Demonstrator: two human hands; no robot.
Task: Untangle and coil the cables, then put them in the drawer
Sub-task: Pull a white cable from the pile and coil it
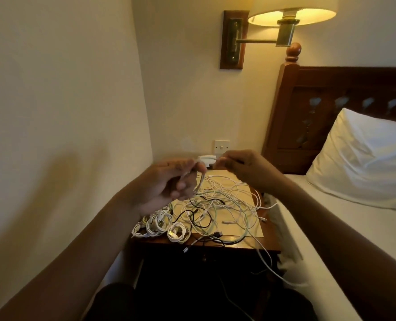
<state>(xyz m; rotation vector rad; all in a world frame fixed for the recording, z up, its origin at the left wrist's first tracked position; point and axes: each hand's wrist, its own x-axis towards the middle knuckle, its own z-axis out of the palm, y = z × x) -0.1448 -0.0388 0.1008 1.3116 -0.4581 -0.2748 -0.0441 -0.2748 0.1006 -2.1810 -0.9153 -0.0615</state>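
White cable (201, 181) held over tangled cables (227, 205), nightstand (253, 231), bed (308, 269) right

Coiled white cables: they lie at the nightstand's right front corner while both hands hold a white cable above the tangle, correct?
No: the head view shows the coiled white cables at the left front corner of the nightstand. The left hand and right hand do hold a white cable above the tangle.

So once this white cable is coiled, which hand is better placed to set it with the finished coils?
Probably left. The left hand holds the loop of the white cable, and the finished coils lie just below it at the nightstand's left front. The right hand only pinches the cable's straight run.
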